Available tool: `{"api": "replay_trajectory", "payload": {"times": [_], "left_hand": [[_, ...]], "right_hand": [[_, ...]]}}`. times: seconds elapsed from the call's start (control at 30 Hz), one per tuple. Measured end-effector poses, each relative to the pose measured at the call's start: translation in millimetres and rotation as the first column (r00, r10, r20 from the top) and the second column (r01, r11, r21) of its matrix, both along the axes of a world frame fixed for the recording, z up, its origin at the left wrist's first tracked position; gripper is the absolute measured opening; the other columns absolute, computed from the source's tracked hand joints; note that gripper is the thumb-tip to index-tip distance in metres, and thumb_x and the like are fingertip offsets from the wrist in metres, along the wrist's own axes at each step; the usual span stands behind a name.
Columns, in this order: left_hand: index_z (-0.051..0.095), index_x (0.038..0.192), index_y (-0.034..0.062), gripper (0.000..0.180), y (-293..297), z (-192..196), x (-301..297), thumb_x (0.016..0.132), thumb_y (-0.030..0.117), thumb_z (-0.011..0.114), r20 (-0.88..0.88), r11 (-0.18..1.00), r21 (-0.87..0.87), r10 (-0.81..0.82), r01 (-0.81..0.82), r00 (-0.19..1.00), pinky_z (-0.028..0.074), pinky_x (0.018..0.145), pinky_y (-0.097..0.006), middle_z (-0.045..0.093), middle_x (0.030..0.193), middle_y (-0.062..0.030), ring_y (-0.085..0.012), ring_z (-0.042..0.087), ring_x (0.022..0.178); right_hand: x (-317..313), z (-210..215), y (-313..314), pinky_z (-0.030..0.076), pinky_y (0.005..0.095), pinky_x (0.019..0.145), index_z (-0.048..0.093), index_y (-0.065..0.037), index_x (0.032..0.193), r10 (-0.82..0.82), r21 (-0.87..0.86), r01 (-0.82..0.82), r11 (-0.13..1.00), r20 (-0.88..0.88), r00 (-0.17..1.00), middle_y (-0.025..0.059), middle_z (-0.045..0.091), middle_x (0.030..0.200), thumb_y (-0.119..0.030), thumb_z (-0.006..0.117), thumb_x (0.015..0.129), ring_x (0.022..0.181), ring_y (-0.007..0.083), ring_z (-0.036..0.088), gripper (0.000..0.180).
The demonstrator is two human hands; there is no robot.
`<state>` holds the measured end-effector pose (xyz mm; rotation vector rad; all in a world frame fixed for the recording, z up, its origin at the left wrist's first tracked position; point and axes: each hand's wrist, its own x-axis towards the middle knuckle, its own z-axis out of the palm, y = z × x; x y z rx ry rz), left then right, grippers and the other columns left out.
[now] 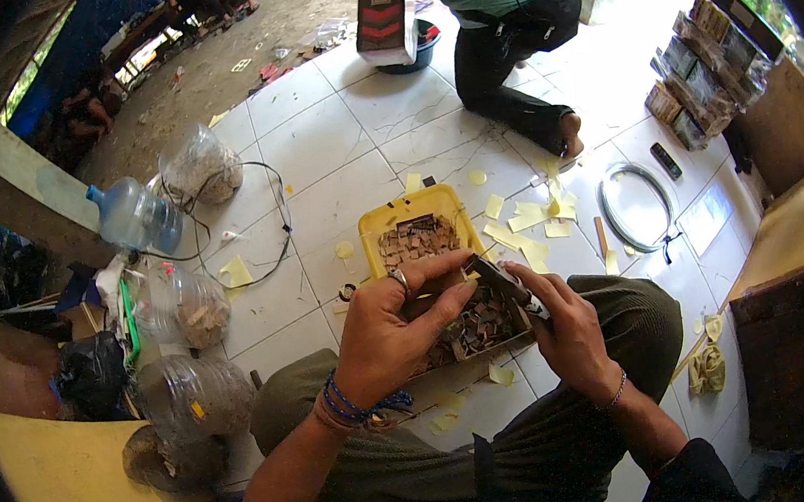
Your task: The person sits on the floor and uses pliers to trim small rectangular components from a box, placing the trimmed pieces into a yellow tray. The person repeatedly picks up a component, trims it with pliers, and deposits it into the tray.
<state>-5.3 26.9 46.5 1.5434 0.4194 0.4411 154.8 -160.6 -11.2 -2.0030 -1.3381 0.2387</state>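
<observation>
My right hand [573,336] grips a slim black handheld tool [508,284] with white marks near its lower end; its exact kind is unclear. At the tool's upper end, the thumb and index finger of my left hand [381,327] close in from the side. Whatever lies between those fingertips is too small to make out. Below both hands, between my knees, stands a yellow plastic basket [368,230]. Many small brown and dark flat pieces [416,242] fill it, partly hidden by my hands.
Pale yellow paper scraps [555,210] litter the white tiles. A coil of wire [634,202] and a black remote-like device [666,161] lie right. Large clear plastic jugs [192,396] line the left. Ahead, another person [504,5] kneels beside a box [383,23] and dark basin [424,48].
</observation>
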Motion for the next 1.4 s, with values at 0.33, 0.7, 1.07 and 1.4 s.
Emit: {"api": "replay_trajectory", "payload": {"times": [0.33, 0.7, 1.07, 1.4], "left_hand": [[0.070, 0.130, -0.0018, 0.035, 0, 0, -1, 0.099, 0.011, 0.075, -0.006, 1.000, 0.024, -0.004, 0.004, 1.000, 0.061, 0.086, -0.027, 0.078, 0.109, -0.0118, -0.0116, 0.073, 0.097], [0.066, 0.140, 0.0030, 0.043, 1, 5, -4, 0.099, 0.014, 0.076, -0.093, 0.999, -0.010, -0.053, 0.052, 0.994, 0.054, 0.101, -0.030, 0.074, 0.127, -0.0094, -0.0123, 0.067, 0.111], [0.070, 0.131, -0.0030, 0.036, -4, 10, -6, 0.102, 0.018, 0.072, -0.083, 0.966, 0.255, -0.018, 0.039, 0.996, 0.060, 0.080, -0.029, 0.079, 0.100, -0.0196, -0.0141, 0.076, 0.091], [0.070, 0.136, 0.0062, 0.036, 17, 15, -19, 0.100, 0.010, 0.071, -0.168, 0.911, 0.307, -0.233, 0.275, 0.958, 0.057, 0.091, -0.031, 0.079, 0.107, -0.0101, -0.0133, 0.073, 0.094]], "right_hand": [[-1, 0, -2, 0.056, 0.0485, 0.092, 0.053, -0.017, 0.150, -0.022, -0.029, 0.023, 0.999, 0.051, 0.998, 0.0151, 0.064, 0.126, 0.013, 0.066, 0.073, 0.110, 0.0388, 0.067, 0.084], [-1, 1, -1, 0.055, 0.0463, 0.081, 0.056, -0.012, 0.147, -0.024, 0.051, 0.019, 0.999, 0.103, 0.994, 0.0166, 0.066, 0.106, 0.010, 0.071, 0.082, 0.094, 0.0360, 0.069, 0.070], [0, 1, -3, 0.055, 0.0470, 0.085, 0.056, -0.012, 0.146, -0.017, 0.045, 0.013, 0.999, 0.099, 0.995, 0.0159, 0.065, 0.112, 0.012, 0.071, 0.075, 0.099, 0.0369, 0.067, 0.077], [21, 26, -16, 0.054, 0.0384, 0.070, 0.055, -0.007, 0.144, 0.260, -0.163, -0.435, 0.886, -0.602, 0.755, 0.0131, 0.075, 0.085, -0.015, 0.069, 0.101, 0.070, 0.0237, 0.068, 0.046]]}}
